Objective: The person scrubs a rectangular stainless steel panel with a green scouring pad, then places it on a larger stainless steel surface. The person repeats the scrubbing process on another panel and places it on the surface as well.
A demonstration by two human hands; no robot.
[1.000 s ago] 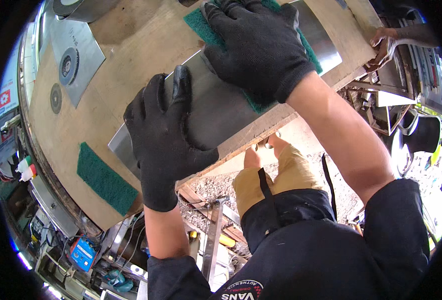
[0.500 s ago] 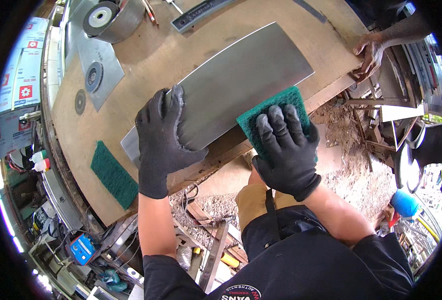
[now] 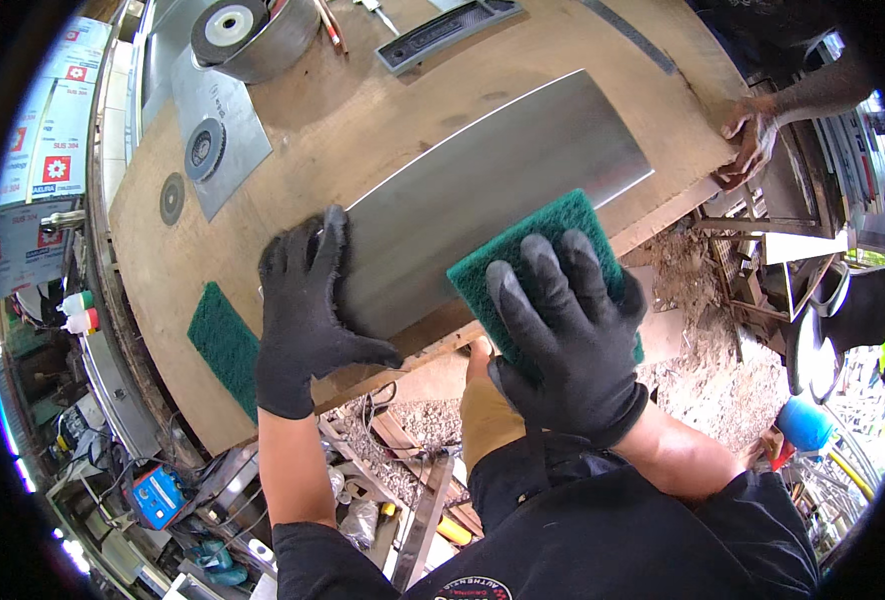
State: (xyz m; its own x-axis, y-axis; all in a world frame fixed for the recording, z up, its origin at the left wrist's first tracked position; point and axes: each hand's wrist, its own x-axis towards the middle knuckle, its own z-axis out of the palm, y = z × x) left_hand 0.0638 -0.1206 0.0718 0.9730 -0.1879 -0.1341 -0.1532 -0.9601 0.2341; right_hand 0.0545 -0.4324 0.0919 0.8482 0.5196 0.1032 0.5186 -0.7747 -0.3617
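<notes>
the left hand [image 3: 303, 310], in a black glove, lies open and flat on the near end of a steel sheet [image 3: 493, 190] that rests on the wooden table [image 3: 363, 120]. the right hand [image 3: 563, 330], also gloved, presses spread fingers on a green scouring pad [image 3: 538, 240] at the sheet's near edge. a second green pad [image 3: 221, 345] lies left of the left hand. another person's hand [image 3: 748, 145] touches the table's far right edge.

Bare wooden counter [image 3: 383, 110] lies open beyond the curved grey steel sheet [image 3: 493, 190]. Round grinding discs [image 3: 203, 150] crowd the far left; a spare green scouring pad [image 3: 225, 345] lies just beside the left hand [image 3: 303, 310].
</notes>
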